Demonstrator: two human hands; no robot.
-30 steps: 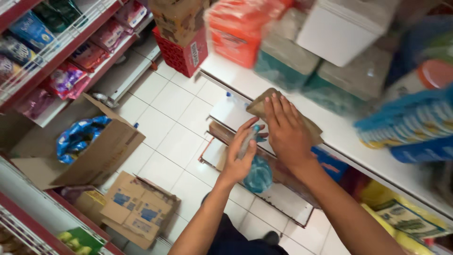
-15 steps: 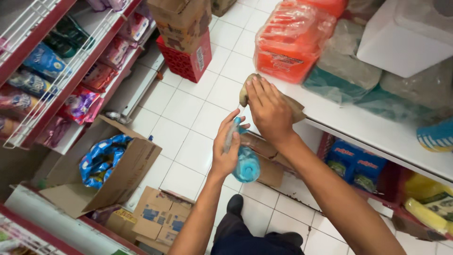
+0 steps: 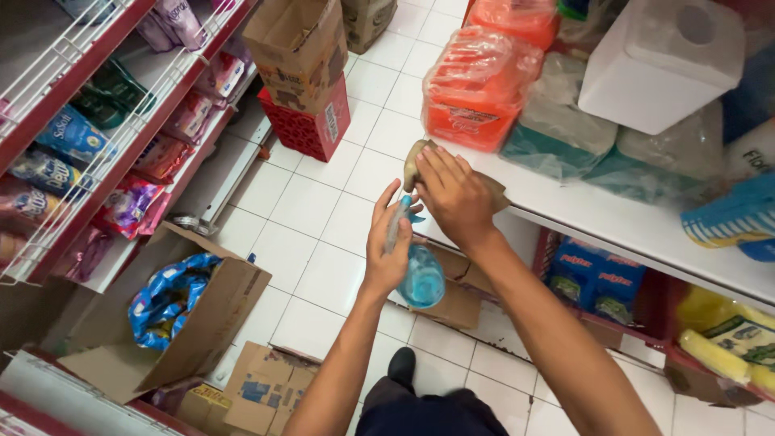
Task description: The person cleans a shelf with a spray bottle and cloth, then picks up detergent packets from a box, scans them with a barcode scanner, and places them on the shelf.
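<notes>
Two hands busy here: your left hand (image 3: 393, 242) is wrapped around the neck of a blue spray bottle (image 3: 420, 274), holding it just off the front edge of the white shelf (image 3: 597, 214), over the tiled floor (image 3: 323, 210). Your right hand (image 3: 454, 192) lies flat, fingers spread, pressing a brown cloth (image 3: 417, 157) down on that shelf's front edge near its left end, so it's not really gripping, just pushing on it. Right behind the cloth sits an orange wrapped pack (image 3: 478, 89), with teal packs (image 3: 557, 133) beside it. Down on the floor to your left there's an open cardboard box (image 3: 218, 323) with a blue bag (image 3: 169, 295) inside.
</notes>
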